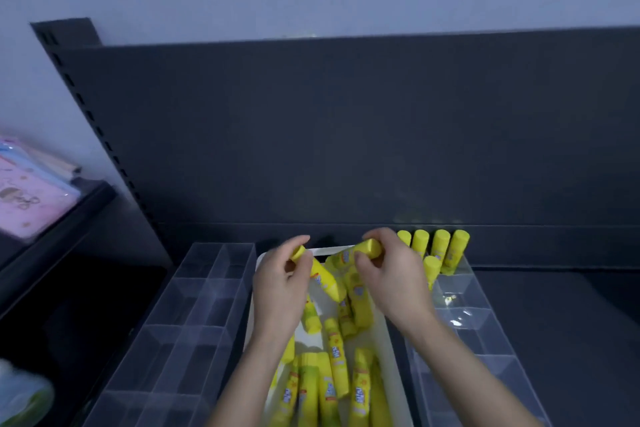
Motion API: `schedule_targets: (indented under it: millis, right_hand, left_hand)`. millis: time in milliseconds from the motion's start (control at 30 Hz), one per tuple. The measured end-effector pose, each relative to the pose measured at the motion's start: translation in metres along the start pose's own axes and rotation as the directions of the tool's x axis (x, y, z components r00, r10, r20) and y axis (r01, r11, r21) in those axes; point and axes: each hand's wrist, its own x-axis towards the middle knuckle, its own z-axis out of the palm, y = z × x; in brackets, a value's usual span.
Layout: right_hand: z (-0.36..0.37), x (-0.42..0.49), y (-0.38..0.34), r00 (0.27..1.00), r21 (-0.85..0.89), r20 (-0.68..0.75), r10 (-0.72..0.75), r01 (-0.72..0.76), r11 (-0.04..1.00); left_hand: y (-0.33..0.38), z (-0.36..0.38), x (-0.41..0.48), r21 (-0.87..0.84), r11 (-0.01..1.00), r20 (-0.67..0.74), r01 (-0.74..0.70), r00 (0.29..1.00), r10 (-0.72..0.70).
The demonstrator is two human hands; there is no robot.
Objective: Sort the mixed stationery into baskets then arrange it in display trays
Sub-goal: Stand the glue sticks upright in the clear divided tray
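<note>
White basket [388,334], nearest, sits between a clear left tray [194,322] and right tray [467,322]. Over the basket's far end, the left hand [280,288] curls around a slanted glue stick [323,280], and the right hand [394,277] pinches a raised glue stick [367,248]. Loose glue sticks [334,360] fill the basket; upright glue sticks [440,246] stand in the tray just right of its far end.

Yellow glue sticks [334,354], white basket [388,333], clear trays [194,322].

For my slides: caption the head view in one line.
Left hand and right hand each grip a yellow glue stick over the white basket between clear display trays.
</note>
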Motion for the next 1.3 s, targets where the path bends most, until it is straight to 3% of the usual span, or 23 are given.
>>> schedule_targets:
  millis: [133, 233, 367, 467, 533, 633, 733, 833, 967, 1100, 1300]
  right_hand:
    - [-0.041, 0.005, 0.008, 0.993, 0.094, -0.093, 0.074, -0.065, 0.993]
    - [-0.07, 0.011, 0.018, 0.974, 0.186, -0.162, 0.158, -0.128, 0.974]
    - [-0.101, 0.017, 0.037, 0.947, 0.21, -0.249, 0.203, -0.152, 0.966]
    - [-0.117, 0.017, 0.05, 0.934, 0.231, -0.277, 0.227, -0.165, 0.959]
    - [-0.125, 0.017, 0.058, 0.929, 0.247, -0.285, 0.236, -0.166, 0.955]
    - [-0.135, 0.018, 0.068, 0.931, 0.288, -0.272, 0.242, -0.161, 0.944]
    - [-0.14, 0.02, 0.073, 0.946, 0.298, -0.237, 0.22, -0.145, 0.944]
    - [-0.144, 0.022, 0.083, 0.95, 0.248, -0.241, 0.199, -0.138, 0.959]
    - [-0.147, 0.02, 0.1, 0.96, 0.152, -0.217, 0.175, -0.144, 0.978]
    - [-0.144, 0.023, 0.112, 0.984, 0.041, -0.094, 0.15, -0.146, 0.988]
    - [-0.132, 0.031, 0.126, 0.987, -0.098, 0.081, 0.139, -0.131, 0.987]
  left_hand:
    - [0.023, 0.018, 0.009, -0.228, 0.951, -0.068, 0.208, 0.971, -0.229]
    - [0.033, 0.037, 0.011, -0.432, 0.815, 0.092, 0.385, 0.918, -0.385]
    - [0.052, 0.068, 0.007, -0.655, 0.474, 0.362, 0.588, 0.795, -0.486]
    - [0.066, 0.09, 0.004, -0.673, 0.202, 0.556, 0.711, 0.667, -0.496]
    - [0.074, 0.102, 0.003, -0.644, 0.099, 0.65, 0.758, 0.611, -0.452]
    - [0.081, 0.119, 0.0, -0.585, 0.175, 0.725, 0.792, 0.607, -0.325]
    - [0.084, 0.133, -0.005, -0.502, 0.458, 0.737, 0.733, 0.64, -0.218]
    - [0.086, 0.146, -0.007, -0.38, 0.764, 0.638, 0.521, 0.746, -0.191]
    - [0.092, 0.156, -0.005, -0.136, 0.963, 0.539, 0.233, 0.833, -0.125]
    - [0.091, 0.173, 0.001, 0.147, 0.977, 0.495, -0.152, 0.867, 0.06]
    - [0.081, 0.184, 0.006, 0.407, 0.828, 0.566, -0.385, 0.818, 0.102]
